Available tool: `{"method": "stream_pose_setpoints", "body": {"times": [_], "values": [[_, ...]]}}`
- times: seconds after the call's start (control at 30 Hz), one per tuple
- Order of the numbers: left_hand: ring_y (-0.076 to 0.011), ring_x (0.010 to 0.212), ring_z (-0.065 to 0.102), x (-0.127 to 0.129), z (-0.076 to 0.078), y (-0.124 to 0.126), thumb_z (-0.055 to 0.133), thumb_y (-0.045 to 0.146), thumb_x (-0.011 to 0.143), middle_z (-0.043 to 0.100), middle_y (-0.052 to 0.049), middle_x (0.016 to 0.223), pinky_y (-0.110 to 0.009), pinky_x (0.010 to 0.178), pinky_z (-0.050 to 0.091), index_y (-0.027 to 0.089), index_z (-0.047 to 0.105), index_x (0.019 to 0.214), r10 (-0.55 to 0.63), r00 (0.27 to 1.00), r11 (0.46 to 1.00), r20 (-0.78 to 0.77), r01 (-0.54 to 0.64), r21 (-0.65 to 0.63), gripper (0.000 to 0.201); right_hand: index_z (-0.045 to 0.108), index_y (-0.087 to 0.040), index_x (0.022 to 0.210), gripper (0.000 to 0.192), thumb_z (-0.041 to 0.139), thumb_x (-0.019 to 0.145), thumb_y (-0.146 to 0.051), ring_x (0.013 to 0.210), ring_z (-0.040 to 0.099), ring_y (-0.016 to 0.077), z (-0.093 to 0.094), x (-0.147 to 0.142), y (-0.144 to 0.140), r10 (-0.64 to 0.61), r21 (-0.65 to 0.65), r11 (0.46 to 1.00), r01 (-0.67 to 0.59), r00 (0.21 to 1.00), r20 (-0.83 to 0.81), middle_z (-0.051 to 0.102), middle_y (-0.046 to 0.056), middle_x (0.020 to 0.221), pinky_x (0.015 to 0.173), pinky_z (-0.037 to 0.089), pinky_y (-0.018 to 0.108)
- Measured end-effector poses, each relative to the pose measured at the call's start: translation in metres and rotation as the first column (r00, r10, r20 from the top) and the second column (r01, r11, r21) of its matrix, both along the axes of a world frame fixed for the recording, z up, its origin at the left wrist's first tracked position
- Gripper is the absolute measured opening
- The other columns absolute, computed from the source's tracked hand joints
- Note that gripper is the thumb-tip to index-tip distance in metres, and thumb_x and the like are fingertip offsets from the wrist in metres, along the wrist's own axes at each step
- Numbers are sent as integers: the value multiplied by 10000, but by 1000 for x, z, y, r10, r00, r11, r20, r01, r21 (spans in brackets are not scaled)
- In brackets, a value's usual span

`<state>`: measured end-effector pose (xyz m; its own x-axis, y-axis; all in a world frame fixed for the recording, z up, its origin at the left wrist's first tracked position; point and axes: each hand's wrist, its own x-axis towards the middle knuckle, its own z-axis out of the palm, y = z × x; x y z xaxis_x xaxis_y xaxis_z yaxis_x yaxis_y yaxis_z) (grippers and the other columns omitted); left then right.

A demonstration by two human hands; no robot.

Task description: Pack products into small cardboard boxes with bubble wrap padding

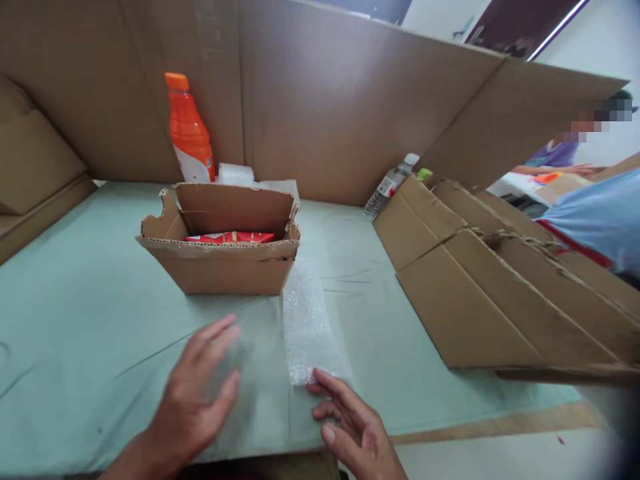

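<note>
While your right hand (353, 427) rests with its fingertips at the near end of the bubble wrap strip (310, 327), keep that end pinned flat against the green table cover (75, 320) so the strip cannot slide. The strip lies lengthwise from your fingers up to the front right corner of the open cardboard box (220, 247), which holds a red packet (230, 237). Your left hand (200, 393) is spread wide, palm down and empty, blurred just left of the strip; bring it down gently onto the film-like sheet there instead of slapping. Both hands are open and grip nothing. Work towards the box, away from the flattened cartons (500, 293) on the right, and mind the orange bottle (189, 130) behind the box.
</note>
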<state>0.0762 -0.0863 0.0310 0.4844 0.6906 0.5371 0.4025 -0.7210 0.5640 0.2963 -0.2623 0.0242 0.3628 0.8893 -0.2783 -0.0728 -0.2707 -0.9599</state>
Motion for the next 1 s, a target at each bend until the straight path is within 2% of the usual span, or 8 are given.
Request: {"method": "stream_pose_setpoints", "body": {"times": [0.1,0.2,0.37,0.5,0.63,0.73,0.9,1.0], "values": [[-310,1389,428,22,-14,-22,550,71,836,511,-116,1480,-495,1091,436,230,456,1441,-291,940,954,-180,299,19,633,626,-302,1345,559,676,837,-529,947,667,235,0,0,-3,83,46,995,-88,991,104,661,119,1278,913,555,412],[-299,1321,487,45,-23,-23,511,42,814,619,-121,1352,-489,1050,452,199,467,1428,-411,896,911,-168,409,-49,636,567,-321,1397,525,634,887,-426,980,675,241,1,1,-8,173,82,977,-198,953,247,639,110,1318,917,564,418],[-180,810,641,69,-11,-13,476,174,885,707,-35,885,-328,786,513,183,560,1319,-312,949,844,-42,257,-471,442,444,-331,1469,610,609,895,-212,1065,671,240,7,1,-12,76,246,934,-259,818,570,631,91,1350,903,581,379],[-143,654,578,75,-5,-6,482,228,864,651,26,733,-267,668,473,121,481,1393,-313,947,730,-69,193,-655,539,481,-292,1433,568,557,900,-113,1222,601,258,4,10,4,-101,325,887,-327,550,829,655,84,1318,993,528,441],[-159,689,592,75,-16,-6,459,198,871,669,0,772,-293,713,477,126,466,1403,-256,951,842,-173,131,-523,537,572,-198,1332,446,580,890,-141,1264,559,315,-9,23,31,-11,141,893,-428,291,957,659,121,1316,959,507,507],[-197,776,619,69,-22,-9,479,189,882,683,-35,843,-343,780,497,150,479,1390,-180,960,935,-216,99,-340,510,636,-175,1214,326,561,903,-116,1232,575,325,-15,28,46,51,48,892,-449,206,977,681,129,1276,929,492,517],[-289,1137,568,55,-19,-19,560,188,882,634,-134,1235,-456,981,453,183,521,1349,-207,954,978,-218,209,-13,468,668,-210,1145,311,495,935,-59,1127,635,258,-10,29,58,40,92,875,-475,260,965,727,93,1182,902,483,443],[-259,1063,607,51,-17,-24,502,94,881,688,-114,1138,-437,941,467,183,530,1344,-332,916,942,-227,334,-29,473,673,-224,1138,289,475,962,-110,965,680,221,-1,28,56,125,74,869,-490,362,924,758,67,1056,838,510,394]]}}
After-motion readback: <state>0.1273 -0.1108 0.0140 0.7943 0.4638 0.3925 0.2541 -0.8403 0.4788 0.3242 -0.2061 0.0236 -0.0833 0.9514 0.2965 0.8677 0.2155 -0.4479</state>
